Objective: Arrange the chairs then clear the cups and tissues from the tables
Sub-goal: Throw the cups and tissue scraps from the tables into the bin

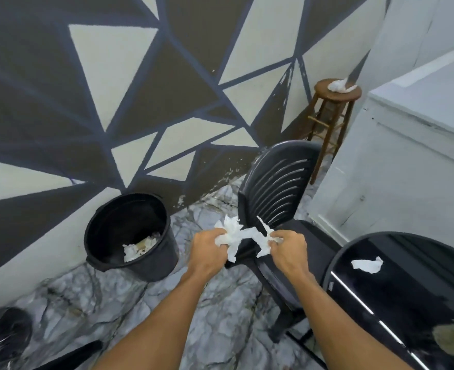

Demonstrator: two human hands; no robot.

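I have the left hand point(209, 245) and right hand point(287, 245) each closed in a grip on one crumpled tissue point(243, 236), stretched left to right between them. The bin point(129, 233) lies just left, nearer my left hand.

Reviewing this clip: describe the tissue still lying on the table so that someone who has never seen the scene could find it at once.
Start at the glossy black round table at the lower right, beside the black plastic chair. The loose tissue lies flat on its top, near the edge closest to the chair. Unlike the tissue on the wooden stool, in the black bucket, or between the hands, it lies on the tabletop, untouched.
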